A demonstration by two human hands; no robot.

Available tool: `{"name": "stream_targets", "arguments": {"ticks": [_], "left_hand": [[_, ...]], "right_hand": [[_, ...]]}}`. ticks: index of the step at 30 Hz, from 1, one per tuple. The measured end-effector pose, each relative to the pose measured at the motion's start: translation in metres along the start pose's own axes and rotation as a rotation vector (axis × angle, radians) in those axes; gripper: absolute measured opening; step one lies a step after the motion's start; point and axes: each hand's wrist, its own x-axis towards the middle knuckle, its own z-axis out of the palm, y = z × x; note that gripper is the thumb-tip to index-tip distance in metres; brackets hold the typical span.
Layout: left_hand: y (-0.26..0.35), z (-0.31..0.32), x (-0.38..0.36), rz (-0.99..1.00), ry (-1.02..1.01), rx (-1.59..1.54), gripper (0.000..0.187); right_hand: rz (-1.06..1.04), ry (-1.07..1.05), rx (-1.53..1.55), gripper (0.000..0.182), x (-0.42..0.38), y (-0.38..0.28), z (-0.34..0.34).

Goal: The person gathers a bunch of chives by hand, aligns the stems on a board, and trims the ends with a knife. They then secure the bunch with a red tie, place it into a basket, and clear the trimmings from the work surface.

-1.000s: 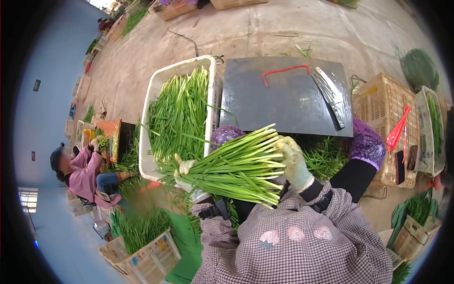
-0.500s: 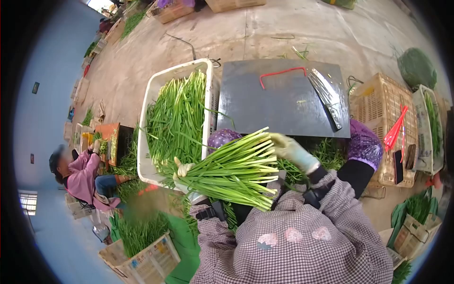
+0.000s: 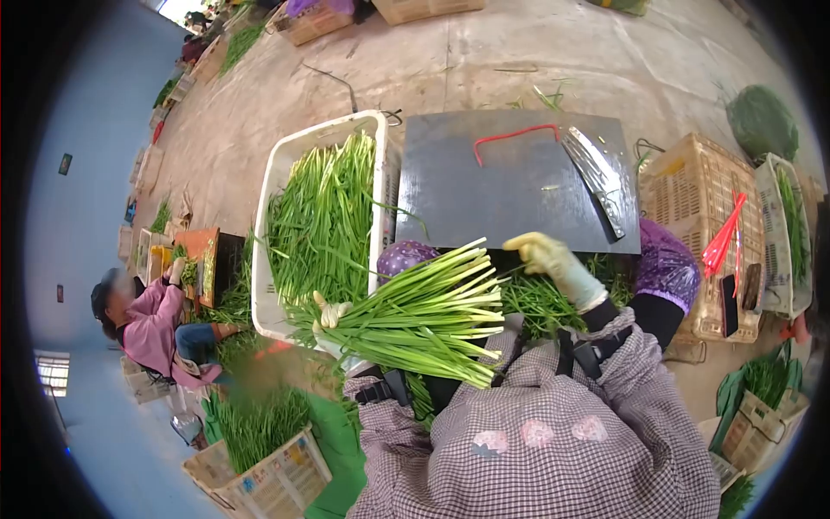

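Observation:
My left hand (image 3: 330, 313), in a pale glove, is wrapped round a thick bunch of garlic chives (image 3: 424, 316). The whitish stem ends fan out to the right above my lap, and the leaves trail left over the crate's edge. My gloved right hand (image 3: 553, 266) is apart from the bunch, right of the stem ends and just below the board's near edge. Its fingers are curled and pinched together; whatever they hold is too small to make out. A white plastic crate (image 3: 260, 259) full of loose garlic chives (image 3: 324, 216) stands beside my left hand.
On the dark board (image 3: 484, 203) lie a large knife (image 3: 596, 177) and a bent red strip (image 3: 519, 134). To the right, an upturned crate (image 3: 674, 190) bears red ties (image 3: 724, 238) and a phone (image 3: 729, 304). A co-worker (image 3: 151, 320) sits at the left.
My right hand has drawn away from the stem ends, to the right and slightly down, and its fingers have curled. My left hand and the bunch have hardly moved.

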Motion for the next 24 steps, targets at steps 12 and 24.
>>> {"name": "stream_targets", "arguments": {"ticks": [12,24], "left_hand": [[0.007,0.002,-0.005,0.001,-0.013,0.048,0.052],[0.009,-0.004,-0.004,-0.007,0.080,-0.023,0.015]], "right_hand": [[-0.143,0.228,0.335,0.020,0.036,0.030,0.064],[0.032,-0.140,0.206,0.026,0.044,0.004,0.045]]}}
